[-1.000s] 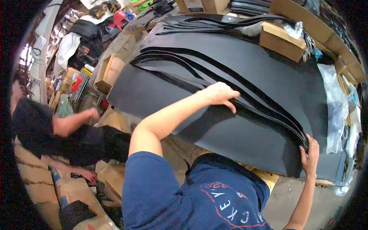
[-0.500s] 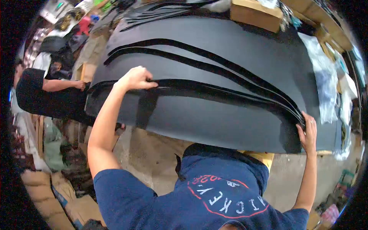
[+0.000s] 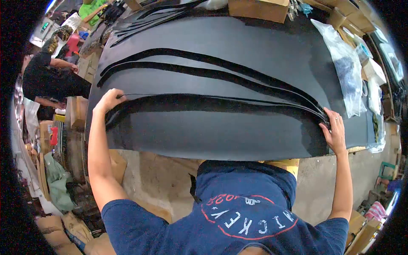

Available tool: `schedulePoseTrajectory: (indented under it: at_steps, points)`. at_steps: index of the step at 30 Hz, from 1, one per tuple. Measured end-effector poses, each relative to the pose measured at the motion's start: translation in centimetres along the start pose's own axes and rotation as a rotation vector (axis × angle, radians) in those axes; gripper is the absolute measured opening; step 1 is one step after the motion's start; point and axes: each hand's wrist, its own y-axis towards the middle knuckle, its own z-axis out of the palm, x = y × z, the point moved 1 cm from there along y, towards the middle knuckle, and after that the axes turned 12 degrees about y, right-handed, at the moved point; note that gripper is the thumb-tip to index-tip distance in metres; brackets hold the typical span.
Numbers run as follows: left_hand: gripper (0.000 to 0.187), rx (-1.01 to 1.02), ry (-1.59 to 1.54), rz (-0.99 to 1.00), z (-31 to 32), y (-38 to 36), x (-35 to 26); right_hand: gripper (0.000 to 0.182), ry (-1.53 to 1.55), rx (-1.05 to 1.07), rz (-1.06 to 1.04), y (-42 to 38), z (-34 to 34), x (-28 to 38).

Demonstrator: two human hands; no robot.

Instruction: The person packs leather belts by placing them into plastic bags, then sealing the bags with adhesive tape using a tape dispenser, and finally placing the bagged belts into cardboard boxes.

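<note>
Several long black strips curve across a dark table (image 3: 204,140). At the table's left side my left hand (image 3: 111,100) is closed, pinching the left end of the nearest black strip (image 3: 187,100), which is pulled out lengthwise with its upper edge raised. Over on the right, the strips' ends come together in a bunch, and my right hand (image 3: 335,131) is closed around it, thumb on the near side. Beyond the nearest strip, a middle strip (image 3: 204,73) and a far strip (image 3: 204,58) lie in loose curves, their left ends free on the surface.
More thin black strips (image 3: 144,25) lie at the back left. A cardboard box (image 3: 259,9) stands at the back, and clear plastic bags (image 3: 342,68) cover the right side. Another person in dark clothing (image 3: 46,80) is at the left, near cardboard boxes (image 3: 78,110).
My left hand has moved left and slightly down along the nearest strip to its left end. My right hand keeps its hold. The other person has moved back from the table's left edge.
</note>
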Motion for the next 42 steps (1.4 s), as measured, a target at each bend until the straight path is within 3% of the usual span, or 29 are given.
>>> schedulePoseTrajectory:
  at_steps: [3,5,6,8,10,12,14,16,18,20,23,26,28,31,33,35,36,39,42]
  points:
    - [0.020,0.015,0.038,0.000,0.5,-0.2,3.6,0.055,-0.006,0.003,0.015,0.0,0.0,0.2]
    - [0.020,0.292,0.242,-0.249,1.1,-0.4,5.5,0.055,-0.009,0.008,0.024,-0.2,0.0,0.0]
    - [0.020,0.296,0.243,-0.261,1.1,-0.9,5.8,0.055,-0.009,0.011,0.025,-0.1,0.2,-0.2]
    - [0.022,0.314,0.171,-0.637,1.1,-2.3,6.9,0.055,-0.009,0.013,0.021,-0.1,0.1,-0.2]
    - [0.023,0.321,0.192,-0.702,2.2,-2.8,9.0,0.054,-0.013,0.016,0.026,-0.2,0.3,-0.3]
    - [0.023,-0.076,0.506,-0.605,4.1,-2.8,11.6,0.053,-0.026,0.009,0.045,-0.2,0.4,-0.4]
    - [0.028,-0.051,0.536,-0.698,5.4,-2.1,12.3,0.053,-0.037,0.007,0.039,-0.2,0.4,-0.5]
    - [0.039,-0.287,0.464,-0.724,4.9,-0.9,9.7,0.052,-0.034,0.001,0.023,-0.2,0.5,-0.5]
    - [0.047,-0.618,0.343,-0.545,3.6,2.0,4.7,0.053,-0.067,-0.006,0.021,-0.2,0.5,-0.9]
    - [0.051,-0.839,0.068,-0.181,0.4,3.7,-4.9,0.053,-0.062,-0.035,-0.015,-0.2,0.7,-0.6]
    - [0.070,-0.728,-0.011,0.252,-4.3,2.1,-22.7,0.052,-0.100,-0.073,-0.009,-0.2,1.0,-0.4]
    - [0.098,-0.714,0.001,0.675,-5.2,1.4,-36.1,0.050,-0.142,-0.140,0.013,-0.3,1.4,0.2]
    - [0.103,-0.752,-0.054,0.841,-5.1,2.1,-43.6,0.048,-0.138,-0.169,0.017,-0.2,1.5,0.6]
    - [0.093,-0.904,-0.112,0.907,-5.0,4.1,-52.6,0.047,-0.156,-0.203,0.059,-0.3,1.8,1.3]
    - [0.089,-0.974,-0.155,0.922,-4.9,5.5,-55.5,0.050,-0.191,-0.251,0.077,-0.5,2.4,1.2]
    - [0.076,-0.872,-0.135,0.956,-5.1,6.6,-57.3,0.055,-0.171,-0.308,0.173,-0.7,3.1,1.4]
    - [0.062,-0.949,-0.253,1.025,-5.2,7.6,-57.3,0.059,-0.141,-0.367,0.260,-0.6,3.0,2.0]
    - [0.046,-0.852,-0.244,1.064,-5.8,7.5,-56.9,0.065,-0.216,-0.402,0.250,-0.9,2.3,1.8]
    - [0.043,-0.797,-0.283,1.075,-5.9,7.1,-56.8,0.072,-0.211,-0.465,0.298,-1.8,1.4,1.4]
